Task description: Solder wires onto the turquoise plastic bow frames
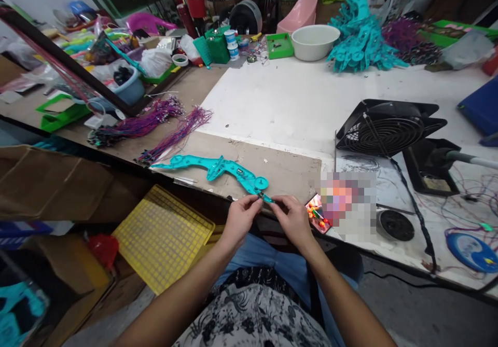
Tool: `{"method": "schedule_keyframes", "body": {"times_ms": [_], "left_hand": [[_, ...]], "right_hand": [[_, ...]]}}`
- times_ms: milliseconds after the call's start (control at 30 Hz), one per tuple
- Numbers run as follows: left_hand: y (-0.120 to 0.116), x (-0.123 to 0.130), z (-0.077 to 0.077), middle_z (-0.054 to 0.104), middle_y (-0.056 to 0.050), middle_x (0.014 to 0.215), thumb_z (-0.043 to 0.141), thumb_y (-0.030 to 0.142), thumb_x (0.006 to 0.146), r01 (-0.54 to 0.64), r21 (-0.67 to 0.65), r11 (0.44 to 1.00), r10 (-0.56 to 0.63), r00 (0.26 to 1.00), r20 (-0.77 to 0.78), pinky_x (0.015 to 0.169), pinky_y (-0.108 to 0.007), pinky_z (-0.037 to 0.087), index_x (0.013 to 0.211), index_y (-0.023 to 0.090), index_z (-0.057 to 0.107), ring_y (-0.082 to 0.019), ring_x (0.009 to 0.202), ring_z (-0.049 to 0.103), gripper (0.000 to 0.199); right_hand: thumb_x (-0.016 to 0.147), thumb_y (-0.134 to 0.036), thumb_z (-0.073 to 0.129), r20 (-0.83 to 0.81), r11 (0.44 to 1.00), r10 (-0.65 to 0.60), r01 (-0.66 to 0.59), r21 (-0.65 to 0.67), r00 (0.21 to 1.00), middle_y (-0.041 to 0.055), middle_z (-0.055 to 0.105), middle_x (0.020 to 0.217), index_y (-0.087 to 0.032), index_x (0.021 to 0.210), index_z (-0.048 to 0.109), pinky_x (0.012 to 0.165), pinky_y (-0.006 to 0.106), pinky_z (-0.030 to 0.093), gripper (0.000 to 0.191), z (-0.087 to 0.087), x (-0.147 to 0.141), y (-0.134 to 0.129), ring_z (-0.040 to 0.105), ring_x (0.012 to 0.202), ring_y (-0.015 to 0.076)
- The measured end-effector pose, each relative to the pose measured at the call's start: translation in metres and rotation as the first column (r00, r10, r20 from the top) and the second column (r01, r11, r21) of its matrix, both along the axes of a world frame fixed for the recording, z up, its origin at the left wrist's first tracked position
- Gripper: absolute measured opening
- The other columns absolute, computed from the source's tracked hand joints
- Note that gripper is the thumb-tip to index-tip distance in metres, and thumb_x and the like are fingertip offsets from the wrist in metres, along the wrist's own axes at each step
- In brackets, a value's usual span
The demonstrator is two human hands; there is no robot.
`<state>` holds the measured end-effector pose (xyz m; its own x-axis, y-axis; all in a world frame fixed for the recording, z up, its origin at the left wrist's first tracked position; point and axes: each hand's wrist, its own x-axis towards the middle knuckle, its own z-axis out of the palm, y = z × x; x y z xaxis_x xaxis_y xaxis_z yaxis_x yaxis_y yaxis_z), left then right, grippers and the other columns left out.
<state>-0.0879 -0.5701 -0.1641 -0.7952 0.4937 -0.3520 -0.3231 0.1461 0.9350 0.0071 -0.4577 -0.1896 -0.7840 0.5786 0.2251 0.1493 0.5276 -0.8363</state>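
Turquoise plastic part (232, 168), left hand (241, 217) and right hand (293, 221) pinching at its near end, purple wires (177, 135) beyond it

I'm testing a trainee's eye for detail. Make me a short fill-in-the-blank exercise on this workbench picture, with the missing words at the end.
1. The left hand and right hand are at one end of a bow-shaped piece whose colour is ____.
2. Immediately right of the green tray in the picture stands a round white ____.
3. The gridded panel below the bench's near edge is coloured ____.

Missing words: turquoise; basin; yellow.
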Motion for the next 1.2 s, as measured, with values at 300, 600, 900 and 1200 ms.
{"method": "schedule_keyframes", "body": {"times_ms": [300, 600, 900, 1200], "left_hand": [[-0.006, 0.003, 0.002, 0.066, -0.003, 0.069, 0.083, 0.039, 0.055, -0.127, 0.047, 0.991, 0.118, 0.981, 0.157, 0.064, -0.024, 0.050, 0.072, 0.010, 0.071, -0.012, 0.067, 0.059, 0.035], [-0.010, -0.003, -0.001, 0.069, -0.008, 0.076, 0.080, 0.038, 0.058, -0.183, 0.080, 0.980, 0.146, 0.928, 0.342, 0.068, -0.031, 0.055, 0.074, 0.010, 0.069, -0.017, 0.071, 0.064, 0.033], [-0.020, -0.015, 0.010, 0.069, -0.007, 0.071, 0.078, 0.045, 0.063, -0.100, 0.056, 0.993, 0.087, 0.975, 0.205, 0.065, -0.026, 0.051, 0.071, 0.010, 0.070, -0.014, 0.066, 0.063, 0.037], [-0.018, -0.015, 0.010, 0.072, -0.007, 0.072, 0.084, 0.037, 0.054, -0.068, 0.068, 0.995, 0.054, 0.982, 0.180, 0.066, -0.025, 0.048, 0.077, 0.012, 0.074, -0.013, 0.064, 0.062, 0.035]], "right_hand": [[0.085, -0.028, 0.057, -0.043, 0.998, -0.041, 0.038, -0.057, 0.998, 0.0050, 0.069, 0.083, -0.020, 0.089, 0.069, 0.070, 0.031, 0.048, 0.015, 0.004, -0.002, -0.005, 0.062, 0.079, 0.0196], [0.086, -0.030, 0.058, -0.048, 0.996, -0.032, 0.027, -0.089, 0.998, 0.0046, 0.069, 0.083, -0.020, 0.089, 0.068, 0.070, 0.031, 0.048, 0.015, 0.005, -0.001, -0.011, 0.062, 0.078, 0.0193], [0.086, -0.029, 0.056, -0.010, 0.996, -0.019, 0.018, -0.085, 1.000, 0.0044, 0.068, 0.084, -0.019, 0.093, 0.065, 0.070, 0.030, 0.047, 0.015, -0.006, -0.001, -0.015, 0.062, 0.078, 0.0188], [0.085, -0.031, 0.056, -0.021, 0.992, -0.035, 0.032, -0.125, 0.999, 0.0050, 0.068, 0.085, -0.020, 0.088, 0.064, 0.072, 0.031, 0.049, 0.014, -0.002, -0.003, -0.016, 0.063, 0.079, 0.0193]]}}
